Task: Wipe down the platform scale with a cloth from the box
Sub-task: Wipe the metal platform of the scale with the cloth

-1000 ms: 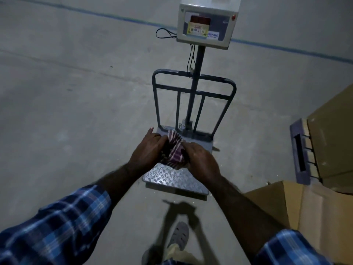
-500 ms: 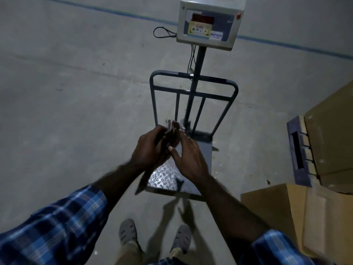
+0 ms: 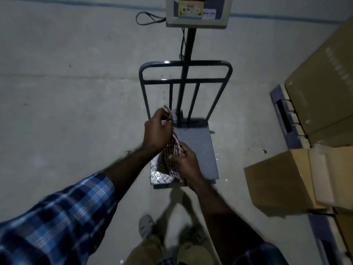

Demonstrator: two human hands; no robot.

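Note:
The platform scale stands on the concrete floor ahead of me, with a patterned metal platform, a dark rail frame behind it and a display head on a pole. A red-and-white striped cloth hangs stretched above the platform's left side. My left hand pinches the cloth's upper end. Lower down, my right hand grips its bottom part. The cloth's lower edge is partly hidden behind my right hand.
An open cardboard box sits on the floor to the right. Behind it are a blue pallet and a large cardboard sheet. A black cable loop hangs left of the display. My feet are near the platform's front edge.
The bunched cloth has been pulled open: my left hand rose with one end, my right hand dropped toward me with the other. The view shifted closer over the scale.

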